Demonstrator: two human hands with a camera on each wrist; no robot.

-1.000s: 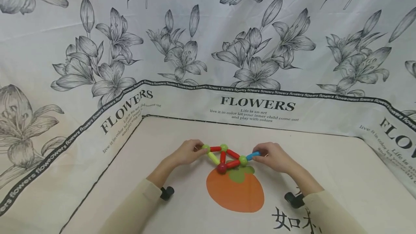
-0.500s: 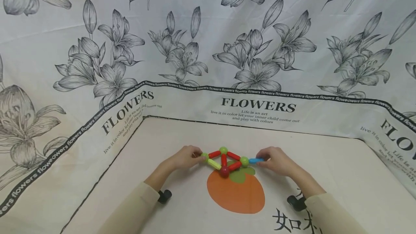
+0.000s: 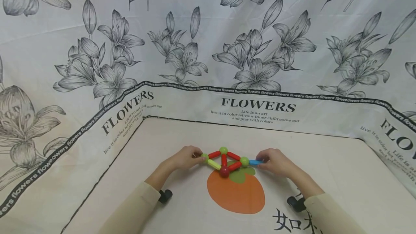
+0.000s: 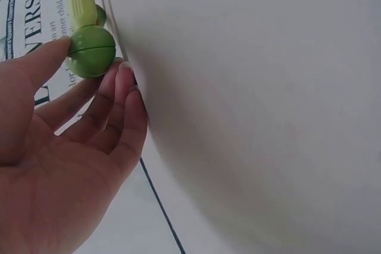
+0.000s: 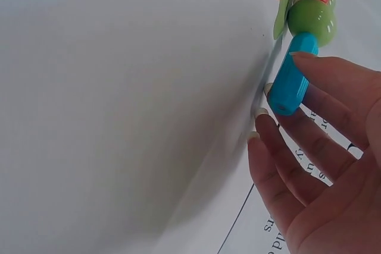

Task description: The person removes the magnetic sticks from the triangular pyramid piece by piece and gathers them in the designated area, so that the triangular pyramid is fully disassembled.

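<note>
A flat frame of magnetic rods and balls [image 3: 224,160] lies on the cream cloth [image 3: 325,176]; it has red rods, a yellow-green rod [image 3: 213,164], green balls and a red ball [image 3: 224,171]. My left hand [image 3: 196,156] pinches the green ball [image 3: 204,156] at the frame's left end. The left wrist view shows thumb and fingers [image 4: 113,96] on that ball [image 4: 91,50]. My right hand [image 3: 262,161] pinches the blue rod [image 3: 255,162], which sticks out from the right green ball [image 3: 244,161]. In the right wrist view the rod [image 5: 292,75] lies between thumb and fingers [image 5: 286,147].
An orange fruit print [image 3: 235,190] lies on the cloth just below the frame, with black characters [image 3: 289,221] to its right. Flower-printed cloth [image 3: 208,46] rises behind and at both sides. Black wrist mounts [image 3: 165,195] sit under my sleeves.
The outer end of the blue rod has come down, so it now lies level with the frame. Both hands have kept their holds and barely shifted.
</note>
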